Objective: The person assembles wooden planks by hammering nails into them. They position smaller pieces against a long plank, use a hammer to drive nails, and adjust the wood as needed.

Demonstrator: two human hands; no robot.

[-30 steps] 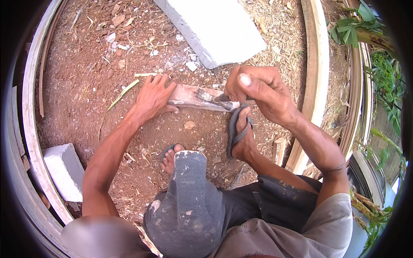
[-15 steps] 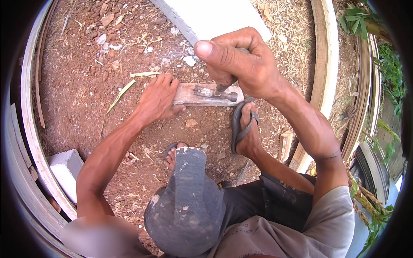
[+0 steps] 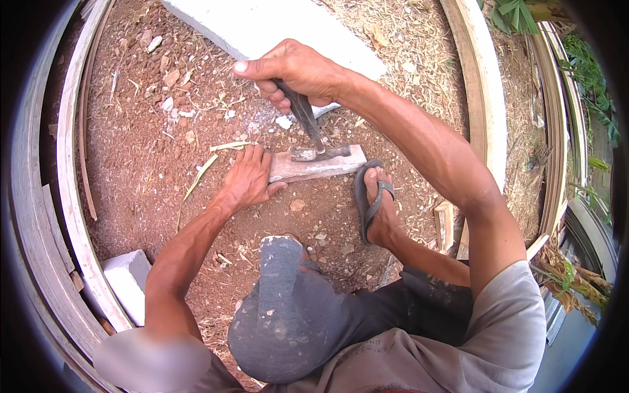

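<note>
My right hand point(image 3: 298, 72) grips a hammer point(image 3: 304, 116) by its dark handle, the thumb stretched out along the top. The handle slants down toward me, and the metal head lies over a short wooden board point(image 3: 331, 168); whether it touches, I cannot tell. My left hand point(image 3: 247, 175) is closed round the board's left end, fingers on the far side and thumb on the near side. The board lies on the ground, its right end beside my sandalled foot point(image 3: 381, 213).
A large white slab point(image 3: 275, 29) lies beyond my right hand. Long timbers point(image 3: 475, 98) run along the right side, more planks point(image 3: 69, 164) along the left. A white block point(image 3: 128, 278) stands near my left forearm. A small wood offcut point(image 3: 444, 223) lies right of my foot.
My right hand has shifted left, and the hammer's handle now leans over so more of it shows. My left hand keeps its place on the board. The whole view has shifted slightly.
</note>
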